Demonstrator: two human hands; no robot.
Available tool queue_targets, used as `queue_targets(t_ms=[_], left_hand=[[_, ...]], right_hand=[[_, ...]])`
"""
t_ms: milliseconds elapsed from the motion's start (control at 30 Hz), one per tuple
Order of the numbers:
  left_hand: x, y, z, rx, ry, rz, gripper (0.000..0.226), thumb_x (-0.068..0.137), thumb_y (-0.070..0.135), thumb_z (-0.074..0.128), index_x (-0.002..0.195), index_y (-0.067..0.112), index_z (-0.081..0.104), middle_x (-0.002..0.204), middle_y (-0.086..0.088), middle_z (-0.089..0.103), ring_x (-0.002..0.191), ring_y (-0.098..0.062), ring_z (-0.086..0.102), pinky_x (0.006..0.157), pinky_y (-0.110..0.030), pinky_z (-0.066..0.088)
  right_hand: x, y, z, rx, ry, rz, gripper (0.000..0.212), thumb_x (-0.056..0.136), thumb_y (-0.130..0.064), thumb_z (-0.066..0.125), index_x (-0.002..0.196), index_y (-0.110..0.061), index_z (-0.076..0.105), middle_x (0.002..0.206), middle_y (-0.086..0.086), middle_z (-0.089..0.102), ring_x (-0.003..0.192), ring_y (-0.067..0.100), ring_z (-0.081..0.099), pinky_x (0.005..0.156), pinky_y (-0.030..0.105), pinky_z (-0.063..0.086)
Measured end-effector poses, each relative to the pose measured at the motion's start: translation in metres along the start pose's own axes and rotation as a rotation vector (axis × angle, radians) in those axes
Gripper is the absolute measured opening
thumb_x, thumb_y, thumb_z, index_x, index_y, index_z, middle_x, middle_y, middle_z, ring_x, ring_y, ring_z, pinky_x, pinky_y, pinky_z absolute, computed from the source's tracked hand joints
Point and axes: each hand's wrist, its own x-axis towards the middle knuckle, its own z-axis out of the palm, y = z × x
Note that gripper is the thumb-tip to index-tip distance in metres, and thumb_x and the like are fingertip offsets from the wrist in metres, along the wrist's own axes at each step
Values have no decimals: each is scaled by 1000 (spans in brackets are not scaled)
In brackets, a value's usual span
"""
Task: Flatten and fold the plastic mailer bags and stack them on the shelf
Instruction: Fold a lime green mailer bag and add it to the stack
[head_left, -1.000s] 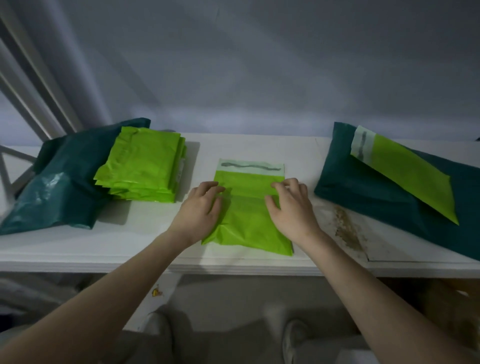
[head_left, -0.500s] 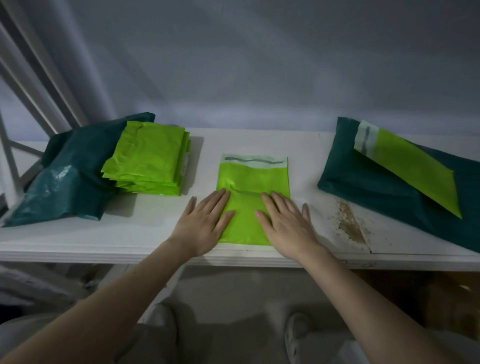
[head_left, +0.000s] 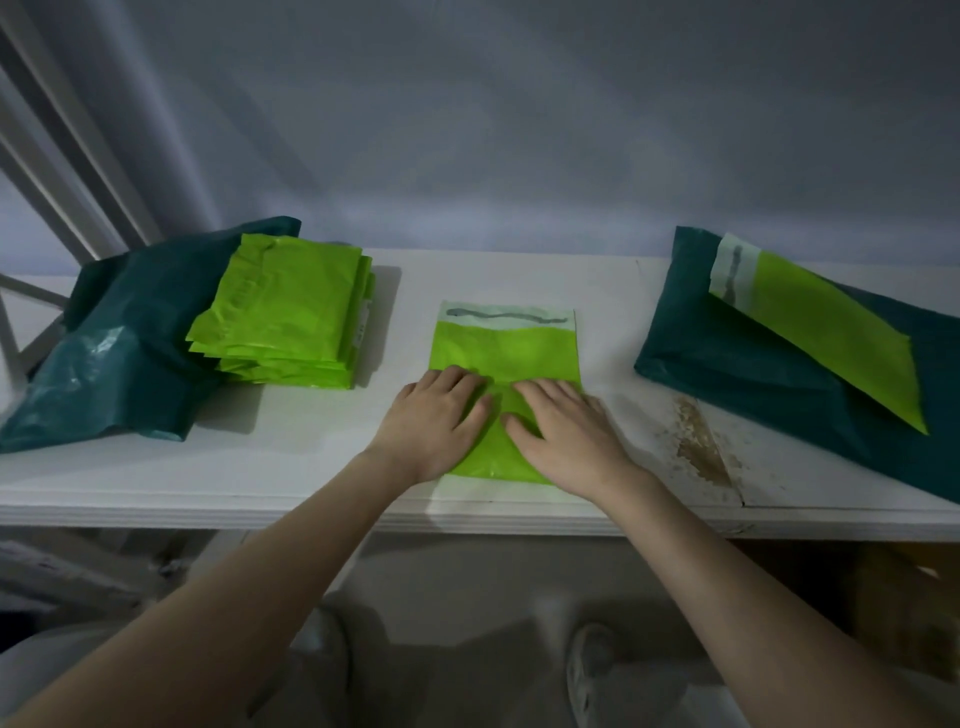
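Our count on the shelf (head_left: 291, 467)

We see two hands, two dark green bags, two loose lime mailers, one stack of folded lime mailers (head_left: 291, 317).

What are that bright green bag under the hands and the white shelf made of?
Green bag: thin plastic film, slightly glossy, creasing softly, with a pale sealing strip. White shelf: probably painted wood or board; a brown patch shows where the coating has worn off.

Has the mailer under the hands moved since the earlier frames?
Yes. The green mailer now lies straighter and nearer the shelf's front edge, which it earlier stopped short of.
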Motion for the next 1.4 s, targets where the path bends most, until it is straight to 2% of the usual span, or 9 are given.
queue_targets(t_ms=[367, 500, 767, 867, 967, 1100, 1200, 1267, 1400], left_hand=[[-4, -8, 13, -105, -52, 40, 82, 79, 58, 1, 146, 18, 26, 153, 0, 27, 140, -16, 25, 114, -29, 18], [-7, -8, 11, -140, -93, 24, 82, 85, 70, 11, 149, 18, 18, 157, -1, 16, 144, -17, 16, 116, -31, 12], [-11, -16, 18, 3, -71, 79, 102, 69, 74, -24, 149, 22, 12, 157, -3, 12, 145, -16, 11, 117, -33, 10], [-10, -15, 17, -29, -102, 59, 101, 68, 79, -18, 149, 26, 6, 158, -5, 5, 146, -18, 4, 116, -31, 3], [-11, -12, 10, -178, -113, 11, 80, 82, 71, 11, 149, 28, 6, 158, -6, 1, 146, -17, 0, 116, -28, -1], [-5, -7, -6, -565, 68, -108, 54, 96, 34, 45, 145, 21, 25, 153, -3, 21, 141, -12, 20, 109, -15, 11], [11, -16, -16, -518, 220, -189, 39, 95, 20, 47, 133, 11, 43, 137, -9, 43, 127, -21, 42, 99, -19, 28], [22, -25, -21, -488, 228, -264, 33, 94, 15, 48, 126, 7, 48, 128, -15, 50, 117, -28, 50, 95, -28, 36], [36, -32, -24, -559, 134, -446, 35, 90, 13, 53, 124, 7, 48, 125, -15, 55, 107, -30, 58, 93, -34, 45]], right_hand=[[4, 7, 1, 99, -9, 4, 54, 95, -46, 39, 141, -19, 34, 146, -1, 36, 133, 18, 30, 109, 31, 24], [0, 14, 4, 64, -40, 40, 65, 94, -55, 32, 146, -18, 23, 155, 2, 19, 141, 19, 18, 113, 31, 17], [-6, 18, 8, -24, -24, -4, 62, 96, -54, 20, 150, -25, 9, 158, 0, 9, 145, 15, 8, 115, 30, 12], [-5, 19, 8, 24, -25, -4, 62, 96, -53, 24, 150, -24, 9, 158, 1, 9, 145, 15, 9, 116, 30, 11], [-3, 19, 5, 241, -17, 35, 66, 94, -50, 39, 149, -22, 14, 157, -1, 13, 144, 14, 13, 114, 26, 12], [8, 22, -5, 500, 119, 109, 54, 89, -26, 59, 138, -11, 39, 146, 6, 32, 137, 16, 27, 104, 14, 17], [19, 29, -16, 432, 266, 139, 37, 85, -8, 60, 121, -6, 56, 128, 12, 46, 124, 25, 43, 102, 19, 28], [25, 33, -22, 434, 290, 224, 37, 83, -6, 58, 119, -7, 55, 120, 14, 47, 112, 30, 50, 99, 32, 39], [33, 39, -26, 458, 176, 412, 47, 83, -10, 58, 128, -8, 44, 123, 16, 48, 108, 29, 51, 77, 25, 36]])
